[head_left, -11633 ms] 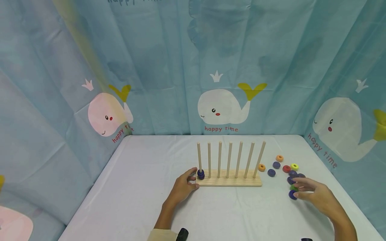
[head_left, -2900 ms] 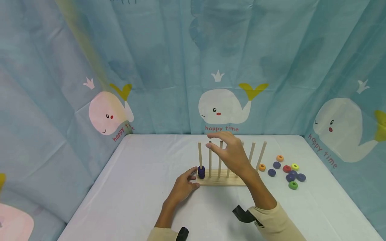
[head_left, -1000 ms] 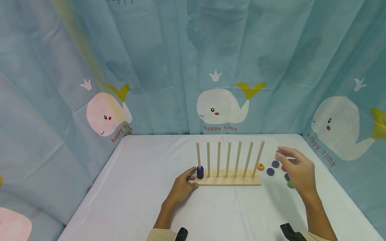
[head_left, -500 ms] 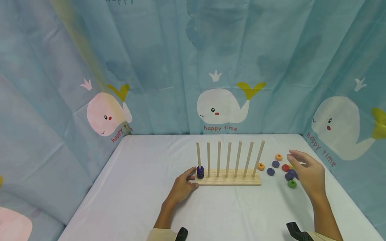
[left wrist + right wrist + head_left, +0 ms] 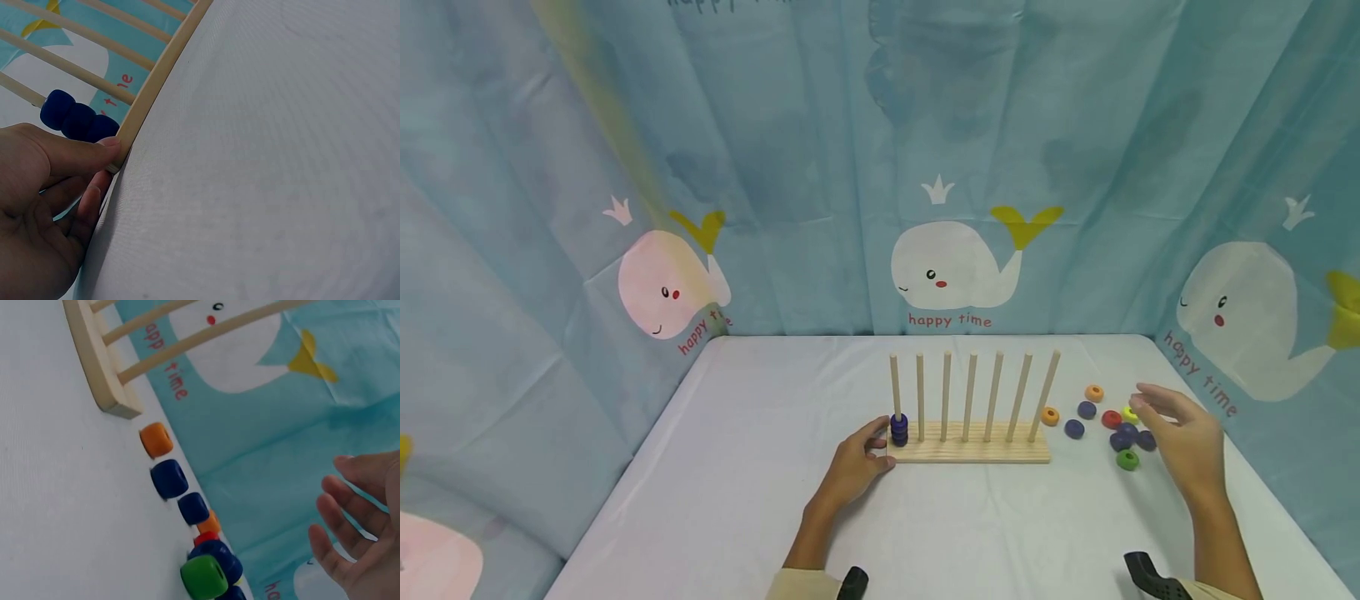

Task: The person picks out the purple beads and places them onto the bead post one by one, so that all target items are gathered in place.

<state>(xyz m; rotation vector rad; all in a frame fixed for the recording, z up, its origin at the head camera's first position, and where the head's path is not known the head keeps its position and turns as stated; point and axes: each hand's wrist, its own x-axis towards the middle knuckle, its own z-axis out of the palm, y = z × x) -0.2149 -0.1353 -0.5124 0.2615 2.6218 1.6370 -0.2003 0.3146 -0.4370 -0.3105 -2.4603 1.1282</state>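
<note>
A wooden peg board with a row of upright pegs stands on the white table. On its leftmost peg sit 3 dark blue beads, which the left wrist view shows stacked against the base. My left hand grips the board's left end, thumb at its front edge. My right hand hovers at the right of the loose beads, fingers relaxed and apart, holding nothing. Nearest to it are a yellow bead, partly behind the fingertips, and several blue beads. A green bead lies at the front.
Between the board and the right hand lie a red bead, two orange beads, one close to the board's right end, and further blue beads. A blue curtain with printed whales hangs behind the table.
A third blue bead now sits on the leftmost peg. My right hand has come back from above the pegs and drifted further right past the beads. My left hand stays put.
</note>
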